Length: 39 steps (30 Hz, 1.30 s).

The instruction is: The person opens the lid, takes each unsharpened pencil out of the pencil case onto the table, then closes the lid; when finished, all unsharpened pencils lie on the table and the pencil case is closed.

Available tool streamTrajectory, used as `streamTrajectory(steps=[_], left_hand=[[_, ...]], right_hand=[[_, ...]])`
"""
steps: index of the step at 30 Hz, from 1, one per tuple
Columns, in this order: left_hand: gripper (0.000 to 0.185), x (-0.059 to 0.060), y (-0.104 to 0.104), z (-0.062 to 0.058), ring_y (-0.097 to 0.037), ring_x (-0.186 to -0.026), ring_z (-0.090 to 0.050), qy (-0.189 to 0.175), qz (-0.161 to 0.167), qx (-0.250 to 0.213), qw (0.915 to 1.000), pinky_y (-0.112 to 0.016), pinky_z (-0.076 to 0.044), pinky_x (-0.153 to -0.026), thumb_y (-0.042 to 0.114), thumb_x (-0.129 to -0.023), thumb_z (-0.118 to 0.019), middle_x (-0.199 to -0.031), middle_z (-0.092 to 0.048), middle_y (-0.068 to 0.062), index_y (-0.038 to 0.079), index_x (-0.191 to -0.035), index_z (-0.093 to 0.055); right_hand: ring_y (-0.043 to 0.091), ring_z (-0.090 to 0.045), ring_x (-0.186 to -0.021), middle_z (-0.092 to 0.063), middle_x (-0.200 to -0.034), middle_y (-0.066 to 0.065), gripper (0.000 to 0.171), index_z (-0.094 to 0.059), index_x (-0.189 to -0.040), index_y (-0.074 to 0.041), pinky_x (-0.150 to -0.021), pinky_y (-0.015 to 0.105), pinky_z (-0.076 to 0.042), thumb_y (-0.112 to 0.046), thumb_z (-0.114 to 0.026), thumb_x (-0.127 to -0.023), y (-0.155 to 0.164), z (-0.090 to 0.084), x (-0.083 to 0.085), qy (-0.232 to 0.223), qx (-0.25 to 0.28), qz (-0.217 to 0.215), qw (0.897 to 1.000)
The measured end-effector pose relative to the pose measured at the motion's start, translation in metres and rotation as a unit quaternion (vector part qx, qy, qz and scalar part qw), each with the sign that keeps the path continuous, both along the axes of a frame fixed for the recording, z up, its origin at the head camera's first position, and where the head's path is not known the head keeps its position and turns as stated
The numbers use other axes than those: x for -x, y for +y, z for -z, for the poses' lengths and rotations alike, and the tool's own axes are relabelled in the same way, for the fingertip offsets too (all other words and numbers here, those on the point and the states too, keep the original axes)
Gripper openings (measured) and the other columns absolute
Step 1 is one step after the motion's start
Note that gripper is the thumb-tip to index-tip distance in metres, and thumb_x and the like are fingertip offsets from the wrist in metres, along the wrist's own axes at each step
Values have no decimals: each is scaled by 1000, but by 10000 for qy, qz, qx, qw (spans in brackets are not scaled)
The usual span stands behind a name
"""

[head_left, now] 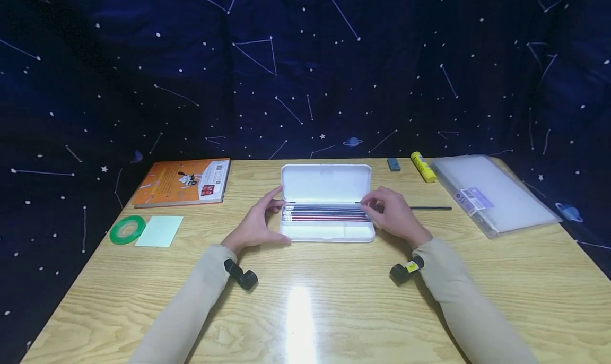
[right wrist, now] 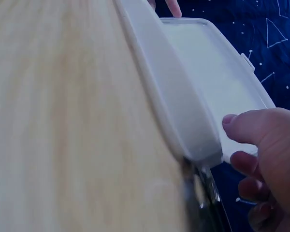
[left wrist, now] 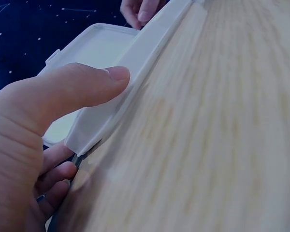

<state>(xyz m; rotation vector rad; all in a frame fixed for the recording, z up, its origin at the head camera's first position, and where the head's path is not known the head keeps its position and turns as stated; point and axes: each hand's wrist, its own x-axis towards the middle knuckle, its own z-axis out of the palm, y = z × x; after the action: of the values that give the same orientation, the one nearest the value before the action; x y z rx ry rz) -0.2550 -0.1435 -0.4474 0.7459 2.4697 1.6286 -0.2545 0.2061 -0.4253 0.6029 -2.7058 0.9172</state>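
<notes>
A white pencil case (head_left: pixel 326 231) is lying open in the middle of the wooden desk (head_left: pixel 305 311), its lid (head_left: pixel 326 183) standing up at the far side and a row of pencils (head_left: pixel 326 214) lying in the tray. The left hand (head_left: pixel 258 223) is holding the case's left end; in the left wrist view its thumb (left wrist: pixel 77 89) is curling over the white rim while the fingers are tucking beneath, so this grip is closed on the case. The right hand (head_left: pixel 392 215) is resting at the right end, its fingertips pinching a dark pencil (head_left: pixel 429 208) that is sticking out to the right over the desk.

Farther off are lying an orange book (head_left: pixel 183 182), a green tape roll (head_left: pixel 127 230), a pale card (head_left: pixel 159 231), a yellow glue stick (head_left: pixel 422 166), a small grey eraser (head_left: pixel 393 164) and a clear folder (head_left: pixel 491 194).
</notes>
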Motion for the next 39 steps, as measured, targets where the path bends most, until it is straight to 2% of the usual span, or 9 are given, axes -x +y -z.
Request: streamTrajectory(steps=[8, 15, 21, 25, 30, 32, 35, 39], left_hand=[[123, -1, -8, -2, -26, -115, -50, -31, -135, 200, 9997, -43, -39, -105, 11, -52, -94, -135, -55, -10, 18, -152, -23], [122, -2, -15, 0, -24, -113, -50, -4, -192, 180, 9997, -38, -41, -101, 9, -52, -94, -135, -56, -10, 19, -152, -24], [122, 0, -14, 0, -25, -114, -49, -7, -92, 51, 9999, -38, -40, -101, 8, -52, -93, -136, -55, -11, 18, -152, -24], [122, -2, -13, -4, -29, -114, -49, -10, -47, -8, 10000, -44, -40, -102, 6, -52, -93, -136, -55, -14, 16, -152, -24], [122, -1, -16, -4, -29, -114, -48, -17, -83, 13, 10000, -40, -40, -101, 6, -53, -93, -136, -54, -14, 16, -152, -23], [122, 0, -17, 0, -28, -113, -48, 3, -105, 7, 9999, -40, -40, -101, 6, -53, -93, -135, -55, -13, 18, -152, -23], [122, -1, -16, -1, -31, -114, -48, -29, -75, -58, 10000, -46, -39, -101, 5, -53, -93, -135, -54, -15, 16, -152, -23], [121, 0, -12, -3, -29, -114, -48, -13, -69, -21, 10000, -46, -39, -102, 6, -53, -93, -135, -55, -15, 15, -152, -24]], right_hand=[[20, -46, -76, -55, -84, 6, 13, -74, -96, -11, -67, 31, -37, -18, -72, -85, -15, -2, 5, -425, -314, -82, 9986], [18, -40, -71, -46, -79, 4, 19, -75, -101, -12, -63, 30, -32, -21, -73, -84, -25, 1, 6, -572, -468, -118, 9972], [19, -40, -70, -46, -75, 4, 15, -75, -96, -10, -62, 30, -31, -19, -73, -84, -29, 1, 8, -509, -523, 48, 9973], [20, -42, -72, -49, -76, 5, 13, -73, -93, -7, -63, 30, -32, -17, -72, -85, -30, 0, 8, -578, -495, 116, 9970], [21, -46, -77, -54, -83, 8, 12, -70, -95, -3, -69, 31, -36, -14, -67, -90, -32, 1, 8, -736, -267, 3, 9969], [21, -47, -79, -55, -86, 9, 13, -69, -97, -2, -70, 32, -37, -13, -65, -91, -31, 1, 7, -816, -141, -53, 9966], [21, -48, -80, -57, -88, 8, 13, -67, -99, -2, -71, 31, -38, -13, -63, -92, -28, -1, 4, -905, -7, -106, 9958], [20, -48, -78, -58, -88, 7, 10, -65, -99, -5, -68, 29, -39, -12, -60, -94, -21, -6, -1, -900, 69, -114, 9958]])
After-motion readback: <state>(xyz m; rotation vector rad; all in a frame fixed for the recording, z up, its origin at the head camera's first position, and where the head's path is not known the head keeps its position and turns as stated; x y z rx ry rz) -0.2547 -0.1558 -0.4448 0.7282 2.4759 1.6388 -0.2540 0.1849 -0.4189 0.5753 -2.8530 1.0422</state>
